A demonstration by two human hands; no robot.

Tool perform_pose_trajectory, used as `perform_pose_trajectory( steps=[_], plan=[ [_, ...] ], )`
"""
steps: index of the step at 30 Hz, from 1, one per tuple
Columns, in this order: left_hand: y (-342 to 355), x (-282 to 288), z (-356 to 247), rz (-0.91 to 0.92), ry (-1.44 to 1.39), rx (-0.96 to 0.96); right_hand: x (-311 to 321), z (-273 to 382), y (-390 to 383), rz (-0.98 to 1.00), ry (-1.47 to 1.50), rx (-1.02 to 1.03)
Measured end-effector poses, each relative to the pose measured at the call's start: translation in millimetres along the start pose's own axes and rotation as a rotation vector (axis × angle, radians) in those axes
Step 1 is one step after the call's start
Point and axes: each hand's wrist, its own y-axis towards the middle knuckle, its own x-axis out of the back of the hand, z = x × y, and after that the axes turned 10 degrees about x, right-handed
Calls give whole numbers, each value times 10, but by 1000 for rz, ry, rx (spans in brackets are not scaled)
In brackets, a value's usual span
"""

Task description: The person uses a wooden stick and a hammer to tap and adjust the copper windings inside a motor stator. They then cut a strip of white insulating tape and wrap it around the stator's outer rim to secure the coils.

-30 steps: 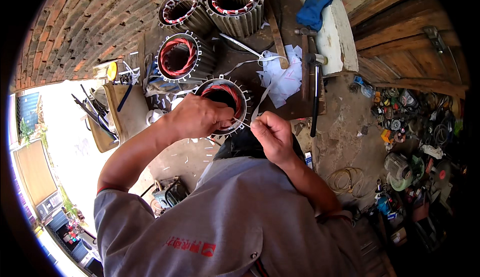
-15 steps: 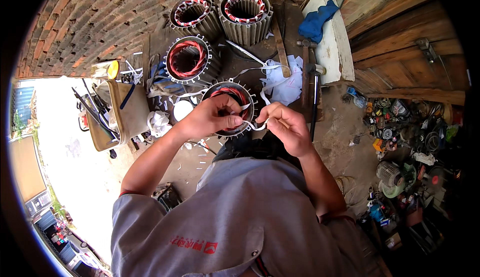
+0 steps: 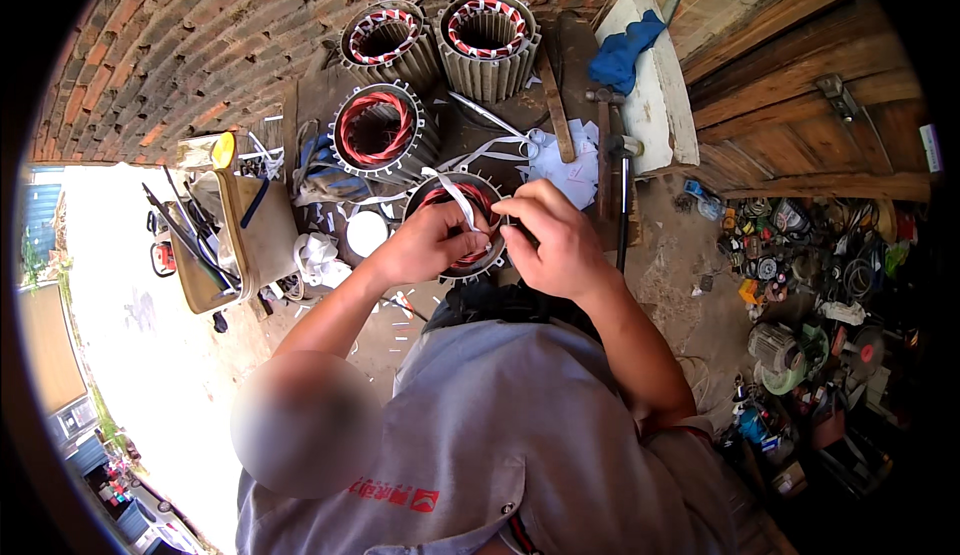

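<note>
My left hand [image 3: 436,245] pinches white tape [image 3: 452,190] over the red winding [image 3: 440,200] of the nearest finned metal stator, whose rim [image 3: 412,202] shows around my hands. A length of the tape stands up above my thumb and fingers. My right hand [image 3: 540,240] is at the same stator's right side, thumb and forefinger bent and apart, fingertips at the winding; nothing shows clearly between them. Behind sits another stator [image 3: 420,140] with a red winding. Loose tape trails across the bench [image 3: 450,115] toward white paper pieces [image 3: 563,170].
Two more stators [image 3: 485,70] [image 3: 385,65] stand at the back. A wooden bar [image 3: 557,115], a hammer [image 3: 604,150] and a white board [image 3: 660,130] with blue cloth [image 3: 625,55] lie right. Left is a tool-filled plastic container [image 3: 265,240]; right, piled clutter [image 3: 800,255] on the floor.
Both hands have moved toward the stator's centre. The tape that hung between them now rises above my left hand. My right hand has let go of it, fingers reaching to the winding.
</note>
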Motion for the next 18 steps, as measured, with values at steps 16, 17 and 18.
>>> perform_pose_trajectory(
  steps=[16,17,18],
  plan=[
    [-51,-53,-79,-172,-13,129,-253,64,-263,39,-138,-4],
    [-82,-131,-189,-256,131,78,-214,85,-262,34,-95,-25],
    [-107,-183,-244,-338,276,27,-191,94,-264,30,-53,-46]
  ],
)
